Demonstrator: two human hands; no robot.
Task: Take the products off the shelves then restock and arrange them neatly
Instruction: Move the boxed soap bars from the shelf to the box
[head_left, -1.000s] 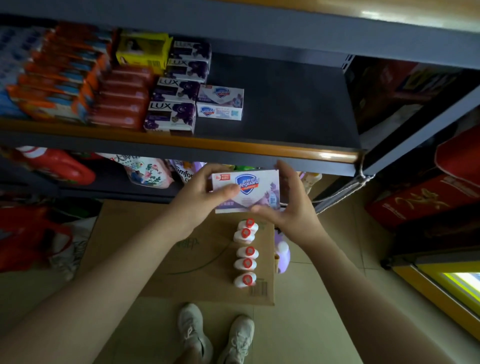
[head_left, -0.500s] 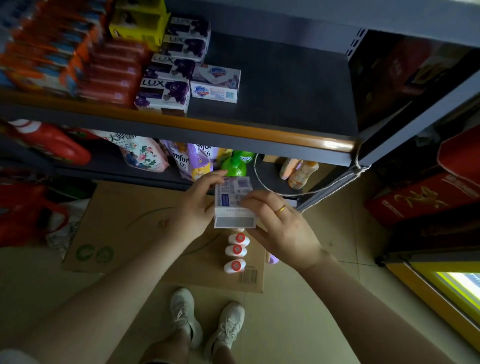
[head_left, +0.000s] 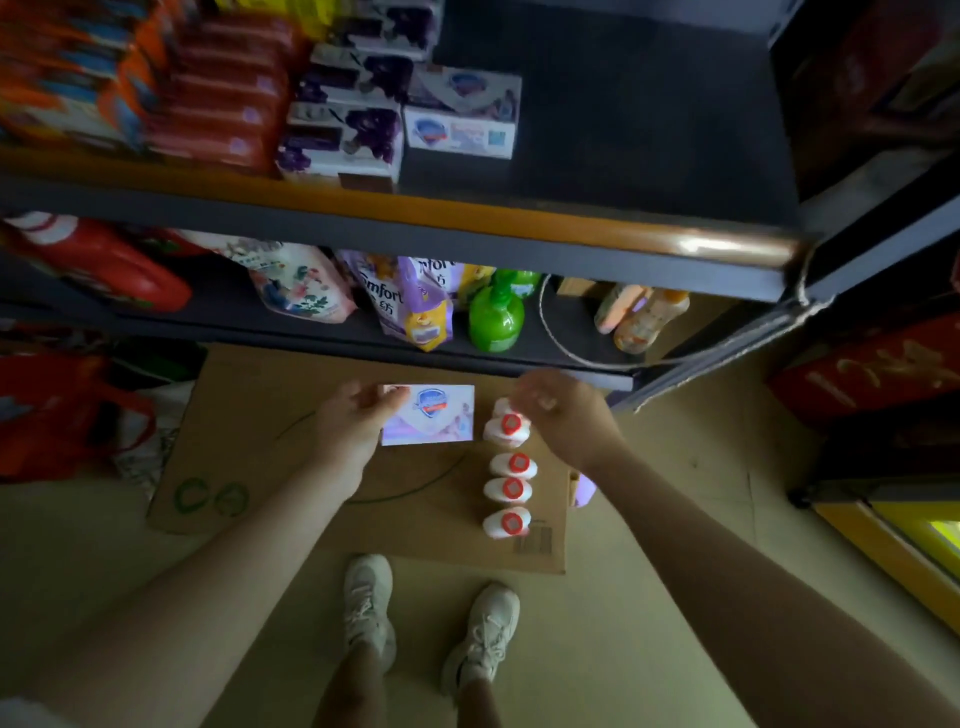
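Left hand (head_left: 347, 434) on soap box (head_left: 428, 414), white bottles (head_left: 509, 474) just beside.

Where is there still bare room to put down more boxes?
Bare patches: the upper shelf right of the white soap box, and the cardboard sheet left of the left hand. The shelf's left side is packed with stacked boxes; bottles crowd the cardboard's right edge.

Lilac-white soap box (head_left: 427, 414) with blue shield, red-capped white bottles (head_left: 509, 486)
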